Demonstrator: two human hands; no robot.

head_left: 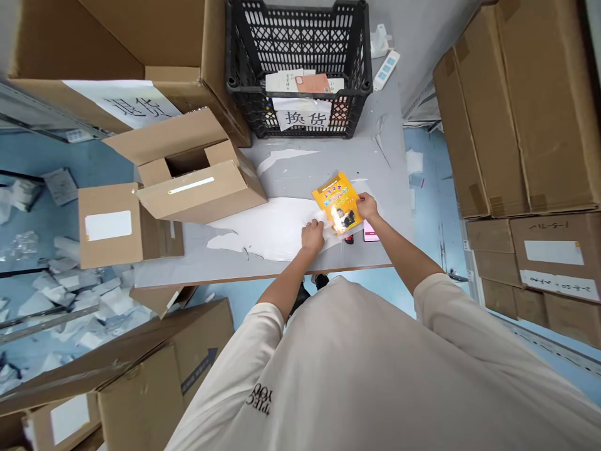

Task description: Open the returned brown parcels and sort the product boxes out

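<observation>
Both hands on the orange booklet (337, 202), near-right part of the desk (300, 164). Left hand (312, 235) presses its near-left corner and the clear bag (282, 228) under it, fingers curled. Right hand (367, 205) pinches its right edge. Pink phone (370, 232) just beside, partly hidden. Black crate (297, 66) at far edge, open carton (192, 169) left.

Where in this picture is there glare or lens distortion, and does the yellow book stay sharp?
Head view: a bright glare streak lies on the open cardboard box; another glare spot whitens the clear wrap on the yellow book, held by the left hand and right hand; its cover print is too small to read; the wide lens bends the stacked cartons at the edges.
</observation>
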